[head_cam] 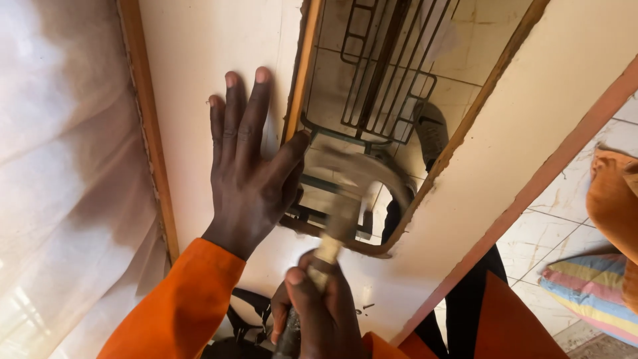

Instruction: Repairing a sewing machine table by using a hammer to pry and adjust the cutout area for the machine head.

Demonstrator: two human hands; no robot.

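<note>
My left hand (pixel 249 166) lies flat with spread fingers on a cream board (pixel 199 60), its thumb at the edge of a long cut-out opening (pixel 372 100) framed in wood. My right hand (pixel 319 309) grips the pale handle of a claw hammer (pixel 355 176), whose blurred metal head sits over the lower end of the opening. Both sleeves are orange. Through the opening I see a dark metal frame (pixel 382 73) and tiled floor below.
White cloth (pixel 66 166) hangs along the left beside a wooden strip (pixel 149 133). A pinkish edge band (pixel 531 186) runs down the board's right side. Beyond it are floor tiles (pixel 551 226), a striped sack (pixel 591 286) and orange fabric (pixel 615 199).
</note>
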